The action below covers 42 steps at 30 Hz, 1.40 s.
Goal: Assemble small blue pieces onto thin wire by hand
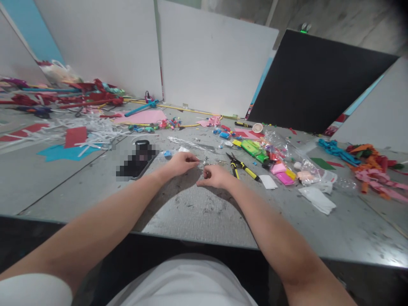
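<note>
My left hand (183, 163) is low over the grey table (204, 212), its fingers pinched together and pointing right. Facing it, my right hand (216, 176) is curled with thumb and fingers closed. Whatever either pinch holds is too small to make out. A tiny whitish bit (204, 162) shows between the two hands. Just right of my right hand lie pliers (244, 166) with black and yellow handles, jaws pointing away. Beyond the hands rests a bundle of thin silvery wires (191, 143). A small blue lump (167, 154) sits left of my left hand.
A dark phone-like object (138, 161), partly pixelated, lies left. Bright packets of what looks like modelling clay (251, 147), clear plastic (280, 142) and white paper (318, 199) spread right. Shredded white strips (98, 129) and coloured paper cover the far left. Upright panels (213, 59) stand behind.
</note>
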### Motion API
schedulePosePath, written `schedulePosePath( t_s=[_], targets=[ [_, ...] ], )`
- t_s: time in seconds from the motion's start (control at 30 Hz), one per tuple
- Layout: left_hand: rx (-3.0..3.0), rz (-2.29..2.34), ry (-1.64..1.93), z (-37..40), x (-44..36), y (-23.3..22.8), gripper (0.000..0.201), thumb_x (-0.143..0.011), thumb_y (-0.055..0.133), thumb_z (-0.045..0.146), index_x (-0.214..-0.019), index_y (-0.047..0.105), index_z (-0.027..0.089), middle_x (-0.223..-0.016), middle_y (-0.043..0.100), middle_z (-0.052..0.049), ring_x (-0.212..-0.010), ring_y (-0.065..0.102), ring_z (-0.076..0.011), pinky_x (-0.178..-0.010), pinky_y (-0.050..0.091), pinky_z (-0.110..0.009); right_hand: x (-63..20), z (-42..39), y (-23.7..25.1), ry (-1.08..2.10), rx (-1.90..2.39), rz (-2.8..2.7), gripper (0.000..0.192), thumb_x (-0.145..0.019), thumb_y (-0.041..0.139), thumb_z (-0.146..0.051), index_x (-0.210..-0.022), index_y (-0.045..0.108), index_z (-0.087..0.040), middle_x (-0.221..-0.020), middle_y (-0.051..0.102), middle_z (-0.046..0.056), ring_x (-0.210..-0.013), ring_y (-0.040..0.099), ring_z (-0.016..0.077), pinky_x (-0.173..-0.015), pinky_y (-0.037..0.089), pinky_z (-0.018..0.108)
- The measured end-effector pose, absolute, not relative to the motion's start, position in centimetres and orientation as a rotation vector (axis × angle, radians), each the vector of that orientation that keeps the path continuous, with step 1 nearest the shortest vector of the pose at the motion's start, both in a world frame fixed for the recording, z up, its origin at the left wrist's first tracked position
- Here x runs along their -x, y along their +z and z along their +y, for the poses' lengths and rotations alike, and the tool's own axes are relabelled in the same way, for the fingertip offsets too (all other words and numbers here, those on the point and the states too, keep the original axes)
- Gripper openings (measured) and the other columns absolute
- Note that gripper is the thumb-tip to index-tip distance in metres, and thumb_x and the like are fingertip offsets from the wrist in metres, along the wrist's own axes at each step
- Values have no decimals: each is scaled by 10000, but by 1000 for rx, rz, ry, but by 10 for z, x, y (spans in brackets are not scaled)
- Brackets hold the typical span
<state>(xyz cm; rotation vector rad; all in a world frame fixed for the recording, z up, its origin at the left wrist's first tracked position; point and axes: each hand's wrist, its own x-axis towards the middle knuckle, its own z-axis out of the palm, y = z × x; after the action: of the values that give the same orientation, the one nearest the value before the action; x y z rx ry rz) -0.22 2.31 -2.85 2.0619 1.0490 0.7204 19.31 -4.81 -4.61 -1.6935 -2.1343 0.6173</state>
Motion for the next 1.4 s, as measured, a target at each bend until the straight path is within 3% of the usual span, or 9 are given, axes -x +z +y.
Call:
schedulePosePath(
  t_s=[0.2, 0.37, 0.47, 0.57, 0.7, 0.93, 1.1, 1.27, 1.4],
  targets=[
    [-1989, 1075, 656, 19, 1, -26, 307, -831, 677, 411, -878, 797, 132, -688, 721, -47, -589, 564, -153, -565, 417, -289, -193, -48, -46, 644, 1682, -2120, 390, -723, 883, -485, -770, 617, -203, -705, 587, -47, -638, 480, 115, -606, 299, 266],
    [-1837, 1067, 715, 17, 0, -24, 219, -783, 739, 342, -858, 788, 142, -770, 762, -67, -665, 629, -169, -629, 479, -294, -198, -43, -49, 602, 1622, -2098, 314, -935, 694, -409, -726, 633, -183, -646, 566, -32, -613, 468, 112, -594, 280, 270],
    [-1790, 1084, 712, 15, 0, -21, 165, -744, 779, 269, -861, 793, 154, -789, 770, -64, -707, 656, -181, -670, 501, -306, -204, -40, -50, 750, 1507, -2114, 197, -822, 814, -344, -825, 704, -180, -687, 588, -44, -639, 507, 107, -601, 322, 243],
    [-1746, 1057, 705, 15, 1, -21, 129, -717, 798, 222, -827, 784, 156, -797, 768, -72, -718, 661, -182, -706, 512, -325, -207, -40, -48, 848, 1335, -2200, 219, -724, 884, -260, -884, 756, -184, -796, 635, -27, -711, 554, 112, -655, 385, 239],
    [-1815, 1024, 702, 18, 2, -25, 126, -685, 810, 213, -792, 764, 165, -779, 762, -64, -713, 650, -183, -707, 509, -334, -203, -44, -44, 775, 1204, -2333, 34, -822, 790, -180, -808, 758, -181, -868, 658, 7, -802, 580, 133, -738, 417, 261],
    [-1719, 969, 713, 17, 1, -26, 151, -731, 805, 260, -781, 700, 164, -703, 694, -42, -631, 612, -157, -627, 459, -309, -195, -48, -48, 605, 1296, -2169, 63, -913, 663, -214, -878, 688, -168, -864, 679, 27, -788, 586, 149, -720, 427, 270],
    [-1852, 974, 603, 11, 2, -24, 162, -775, 774, 327, -785, 773, 165, -677, 692, -37, -613, 583, -159, -610, 438, -306, -190, -45, -56, 679, 1284, -1847, 117, -860, 710, -262, -802, 658, -175, -798, 693, 12, -732, 608, 143, -717, 471, 266],
    [-1892, 887, 564, 10, 2, -22, 161, -798, 746, 291, -843, 818, 154, -765, 749, -63, -669, 607, -166, -622, 445, -289, -189, -46, -56, 600, 1327, -1763, 109, -845, 710, -246, -799, 632, -184, -788, 687, 3, -706, 601, 137, -707, 472, 265],
    [-1672, 843, 520, 11, 2, -22, 128, -809, 775, 237, -888, 812, 143, -830, 761, -75, -730, 652, -157, -672, 476, -265, -191, -46, -56, 416, 1250, -1844, 66, -879, 707, -235, -915, 669, -194, -864, 704, 23, -796, 628, 168, -749, 481, 283]
  ],
)
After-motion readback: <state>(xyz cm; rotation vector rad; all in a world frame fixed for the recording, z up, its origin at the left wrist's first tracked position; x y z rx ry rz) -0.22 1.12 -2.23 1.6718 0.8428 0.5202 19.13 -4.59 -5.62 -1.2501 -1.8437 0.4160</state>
